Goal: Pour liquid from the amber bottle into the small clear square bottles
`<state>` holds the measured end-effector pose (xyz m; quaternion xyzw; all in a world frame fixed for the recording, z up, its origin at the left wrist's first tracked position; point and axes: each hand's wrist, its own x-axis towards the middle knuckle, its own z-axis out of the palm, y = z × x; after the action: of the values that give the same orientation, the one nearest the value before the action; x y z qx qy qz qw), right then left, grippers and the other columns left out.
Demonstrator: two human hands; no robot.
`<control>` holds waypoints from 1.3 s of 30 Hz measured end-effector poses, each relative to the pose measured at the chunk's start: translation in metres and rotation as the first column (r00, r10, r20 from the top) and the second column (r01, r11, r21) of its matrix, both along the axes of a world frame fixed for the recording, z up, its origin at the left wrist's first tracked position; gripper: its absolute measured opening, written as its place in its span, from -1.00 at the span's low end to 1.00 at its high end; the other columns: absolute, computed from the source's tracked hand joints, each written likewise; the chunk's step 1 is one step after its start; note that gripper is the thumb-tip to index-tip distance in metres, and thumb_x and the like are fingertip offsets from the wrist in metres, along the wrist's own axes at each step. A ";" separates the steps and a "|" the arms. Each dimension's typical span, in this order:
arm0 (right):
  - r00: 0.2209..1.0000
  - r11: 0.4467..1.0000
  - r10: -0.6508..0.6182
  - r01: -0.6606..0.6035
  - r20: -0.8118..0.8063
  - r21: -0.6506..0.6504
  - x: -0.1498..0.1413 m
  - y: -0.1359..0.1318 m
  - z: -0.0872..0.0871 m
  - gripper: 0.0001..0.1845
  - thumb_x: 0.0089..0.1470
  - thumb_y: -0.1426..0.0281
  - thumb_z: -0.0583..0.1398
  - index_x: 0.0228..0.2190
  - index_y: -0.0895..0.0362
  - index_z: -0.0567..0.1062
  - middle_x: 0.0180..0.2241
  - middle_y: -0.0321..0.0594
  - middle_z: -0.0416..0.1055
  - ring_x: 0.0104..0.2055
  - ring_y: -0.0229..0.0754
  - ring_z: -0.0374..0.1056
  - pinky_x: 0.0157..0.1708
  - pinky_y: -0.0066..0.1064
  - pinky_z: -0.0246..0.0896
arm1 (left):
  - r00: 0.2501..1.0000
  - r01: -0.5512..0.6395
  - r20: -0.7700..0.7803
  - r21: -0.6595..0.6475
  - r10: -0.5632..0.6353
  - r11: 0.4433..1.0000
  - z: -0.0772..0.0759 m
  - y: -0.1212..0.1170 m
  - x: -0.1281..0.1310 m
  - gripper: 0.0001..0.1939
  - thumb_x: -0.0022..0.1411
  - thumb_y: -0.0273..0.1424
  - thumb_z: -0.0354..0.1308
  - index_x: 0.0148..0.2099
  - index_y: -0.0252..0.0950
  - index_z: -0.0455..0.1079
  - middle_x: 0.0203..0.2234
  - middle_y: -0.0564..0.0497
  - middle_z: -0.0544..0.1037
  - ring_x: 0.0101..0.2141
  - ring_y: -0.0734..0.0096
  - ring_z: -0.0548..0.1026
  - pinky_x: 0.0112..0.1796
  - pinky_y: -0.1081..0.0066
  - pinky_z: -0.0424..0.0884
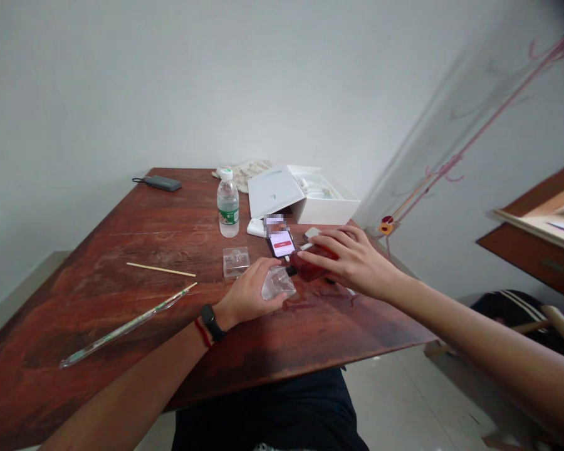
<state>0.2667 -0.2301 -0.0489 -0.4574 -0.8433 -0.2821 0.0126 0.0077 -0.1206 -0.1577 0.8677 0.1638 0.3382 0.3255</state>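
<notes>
My right hand (352,260) grips a reddish-amber bottle (313,263) lying on its side, with its black cap (290,271) pointing left. My left hand (245,294), with a black wristband and red string on its wrist, holds a small clear container (278,284) against the tabletop. The black cap is right by the container's edge, but I cannot tell whether they touch. A smartphone (281,243) lies just beyond both hands, its lower end partly hidden by them. A similar clear square container (235,262) stands left of the phone.
The reddish-brown wooden table (122,294) also holds a wooden stick (160,269), a long clear tube (125,326), a water bottle (228,203), an open white box (303,194), a grey power bank (162,183) and a crumpled cloth (242,174). Walls bound its far sides.
</notes>
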 end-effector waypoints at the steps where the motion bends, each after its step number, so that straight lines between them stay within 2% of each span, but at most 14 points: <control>1: 1.000 1.000 0.001 -0.001 0.000 0.001 0.000 0.000 0.000 -0.41 0.32 0.47 0.25 0.32 -0.08 0.39 0.22 0.00 0.49 0.19 0.13 0.34 0.13 0.05 0.11 | 1.000 -0.001 0.001 0.002 0.001 1.000 0.000 0.000 0.000 -0.36 0.20 -0.40 0.37 0.29 -0.22 0.29 0.15 -0.18 0.51 0.16 -0.01 0.52 0.24 0.02 0.43; 13: 1.000 1.000 0.005 -0.005 0.001 0.000 -0.003 -0.001 0.003 -0.37 0.28 0.54 0.26 0.31 -0.06 0.40 0.21 0.00 0.50 0.18 0.12 0.35 0.12 0.02 0.10 | 1.000 0.008 0.013 0.006 -0.008 1.000 -0.002 0.001 -0.001 -0.38 0.20 -0.40 0.38 0.27 -0.23 0.28 0.15 -0.17 0.51 0.15 0.00 0.52 0.24 0.04 0.44; 32: 0.999 1.000 0.013 -0.013 0.048 0.010 -0.005 -0.001 0.007 -0.44 0.35 0.42 0.26 0.32 -0.05 0.38 0.23 0.03 0.48 0.19 0.14 0.36 0.13 0.06 0.14 | 0.997 0.009 0.071 -0.022 -0.008 1.000 -0.011 0.002 0.000 -0.38 0.19 -0.38 0.40 0.25 -0.21 0.28 0.13 -0.14 0.52 0.13 0.02 0.53 0.22 0.05 0.44; 39: 0.997 1.000 0.005 -0.004 0.075 -0.013 -0.007 -0.002 0.011 -0.41 0.33 0.44 0.27 0.33 -0.05 0.37 0.24 0.05 0.46 0.20 0.20 0.34 0.14 0.11 0.13 | 0.996 0.022 0.087 -0.021 -0.020 1.000 -0.014 0.002 0.002 -0.40 0.21 -0.35 0.38 0.24 -0.22 0.28 0.13 -0.16 0.50 0.13 0.02 0.52 0.23 0.04 0.44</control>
<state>0.2600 -0.2321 -0.0374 -0.4445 -0.8460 -0.2936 -0.0214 0.0093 -0.1185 -0.1719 0.8503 0.1443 0.3703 0.3452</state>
